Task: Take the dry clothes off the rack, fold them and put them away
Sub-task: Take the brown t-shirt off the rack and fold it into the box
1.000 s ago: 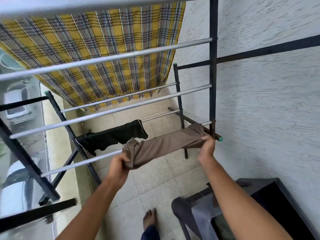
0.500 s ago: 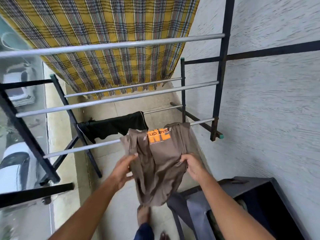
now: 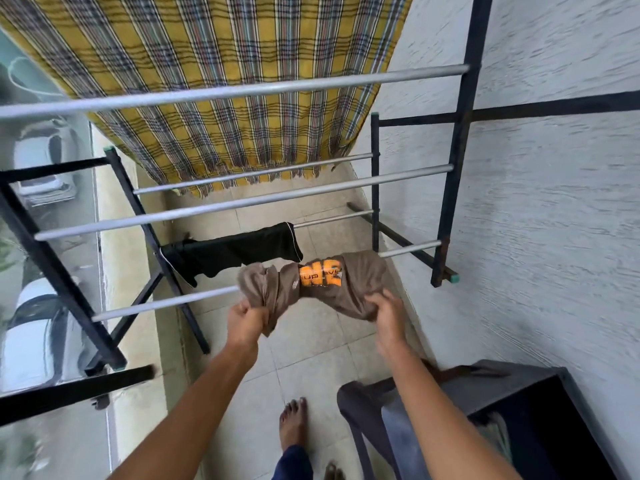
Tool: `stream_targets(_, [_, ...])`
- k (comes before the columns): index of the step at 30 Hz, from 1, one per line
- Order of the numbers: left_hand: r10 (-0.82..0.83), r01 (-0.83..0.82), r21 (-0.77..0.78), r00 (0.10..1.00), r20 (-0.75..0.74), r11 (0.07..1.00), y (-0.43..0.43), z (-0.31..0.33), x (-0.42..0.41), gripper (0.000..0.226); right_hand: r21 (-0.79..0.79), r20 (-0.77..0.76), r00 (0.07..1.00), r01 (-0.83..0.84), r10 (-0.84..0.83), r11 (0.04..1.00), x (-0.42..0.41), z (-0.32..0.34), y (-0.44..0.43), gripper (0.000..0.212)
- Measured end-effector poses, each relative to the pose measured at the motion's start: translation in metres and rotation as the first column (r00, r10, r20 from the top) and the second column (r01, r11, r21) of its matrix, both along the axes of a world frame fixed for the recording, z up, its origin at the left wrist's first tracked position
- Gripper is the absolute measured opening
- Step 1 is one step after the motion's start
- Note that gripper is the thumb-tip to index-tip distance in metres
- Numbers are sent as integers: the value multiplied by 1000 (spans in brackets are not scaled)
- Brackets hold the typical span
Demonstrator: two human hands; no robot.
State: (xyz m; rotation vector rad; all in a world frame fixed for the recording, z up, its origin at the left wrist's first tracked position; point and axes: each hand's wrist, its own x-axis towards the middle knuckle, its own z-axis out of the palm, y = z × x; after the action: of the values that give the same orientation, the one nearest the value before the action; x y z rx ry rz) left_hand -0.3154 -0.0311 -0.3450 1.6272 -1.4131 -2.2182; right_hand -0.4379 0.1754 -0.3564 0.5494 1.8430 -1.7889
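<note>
A brown T-shirt (image 3: 353, 285) with an orange print is bunched and stretched sideways in front of the lowest near bar of the drying rack (image 3: 166, 301). My left hand (image 3: 246, 322) grips its left end in a fist. My right hand (image 3: 389, 315) holds its right end with curled fingers. A black garment (image 3: 235, 252) hangs over a lower bar just behind. A yellow checked cloth (image 3: 214, 84) drapes over the rack's far top.
A rough white wall (image 3: 536, 220) runs along the right. A grey chair with dark clothes (image 3: 374, 407) and a dark box (image 3: 540, 420) stand at lower right. My bare foot (image 3: 292, 424) is on the tiled floor. A low ledge borders the left.
The brown T-shirt came off the bar, hung down between my hands with the print showing, and is now pulled sideways and bunched between both hands.
</note>
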Motion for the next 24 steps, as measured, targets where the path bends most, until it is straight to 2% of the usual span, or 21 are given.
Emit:
stream_targets(2, [22, -19, 98, 999, -32, 995, 0, 0, 15, 30, -123, 134, 989, 74, -58, 990, 12, -3, 12, 19])
stream_targets(4, [15, -6, 219, 999, -39, 976, -3, 3, 26, 17, -199, 229, 971, 111, -64, 974, 14, -4, 22, 22])
stream_targets(6, [-14, 28, 297, 999, -48, 954, -10, 5, 28, 17, -238, 280, 960, 60, 10, 969, 9, 2, 26, 33])
stream_targets(8, [-57, 80, 324, 995, -81, 943, -21, 3, 20, 18, -288, 281, 953, -25, 109, 957, -3, 4, 22, 31])
stream_targets(11, [-97, 107, 273, 994, -51, 956, -31, 5, 3, 33, -232, 280, 938, -140, 204, 963, -24, 10, 6, 28])
stream_targets(13, [-46, 48, 155, 999, -15, 987, -33, 5, -5, 25, -166, 249, 950, -153, 191, 974, -31, 9, -4, 23])
stream_targets(15, [24, -22, 128, 1000, -17, 992, -37, 6, -6, 31, -98, 177, 967, -168, 183, 981, -30, 10, -9, 12])
stream_targets(16, [54, -48, 134, 998, -37, 990, -42, 6, -4, 35, -93, 146, 979, -130, 143, 987, -29, 10, -8, 10])
stream_targets(18, [103, -86, 174, 990, -92, 981, -50, 9, 1, 30, -199, 142, 988, 92, -64, 976, -27, 13, 0, 14])
stream_targets(20, [167, -131, 262, 979, -121, 956, -62, 12, 10, 32, -368, 236, 933, 345, -272, 864, -28, 15, 17, 20])
stream_targets(21, [200, -153, 307, 971, -131, 939, -69, 12, 14, 33, -431, 272, 908, 411, -319, 803, -28, 13, 28, 20])
stream_targets(22, [231, -175, 342, 964, -132, 923, -75, 14, 20, 37, -479, 286, 898, 436, -334, 762, -27, 15, 36, 18])
stream_targets(24, [257, -194, 353, 956, -141, 915, -92, 12, 30, 49, -470, 304, 898, 432, -319, 769, -30, 16, 51, 35])
